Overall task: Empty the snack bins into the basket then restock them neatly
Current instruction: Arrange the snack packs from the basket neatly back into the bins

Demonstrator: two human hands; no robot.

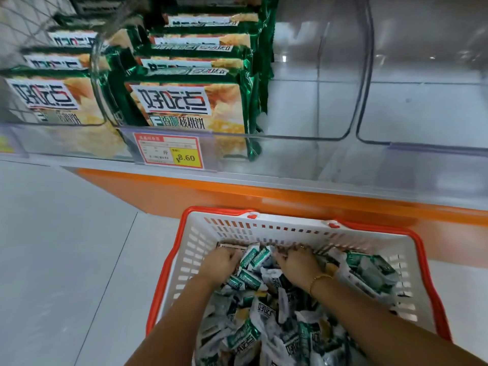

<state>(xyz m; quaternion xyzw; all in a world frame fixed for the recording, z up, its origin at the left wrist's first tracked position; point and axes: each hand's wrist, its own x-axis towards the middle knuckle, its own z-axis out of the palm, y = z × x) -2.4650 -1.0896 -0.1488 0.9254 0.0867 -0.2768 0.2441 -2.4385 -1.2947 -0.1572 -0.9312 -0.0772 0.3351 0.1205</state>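
Snack packets (264, 326) in green and white fill the basket (237, 225) in a loose heap, which fits bins that were tipped out wholesale rather than unloaded in order. The basket sits on the floor (66, 260), close against the orange shelf base (237, 192), probably to keep the lift back up short.

At the basket's far end both hands are dug into the heap. The left hand (221, 262) has its fingers curled down around a few packets. Just beside it, the right hand (298, 265), with a gold bracelet (320, 279) at the wrist, clutches another bunch. The fingertips are buried, so I cannot tell how many packets each hand holds. Scooping with both hands at once looks like gathering a batch for restocking.

Beyond and above the basket, the clear bins (317, 107) hold nothing that I can see and seem ready for refilling. Further left of the basket, the big green packs (190, 101) stand upright, faces forward, above a price tag (169, 151).
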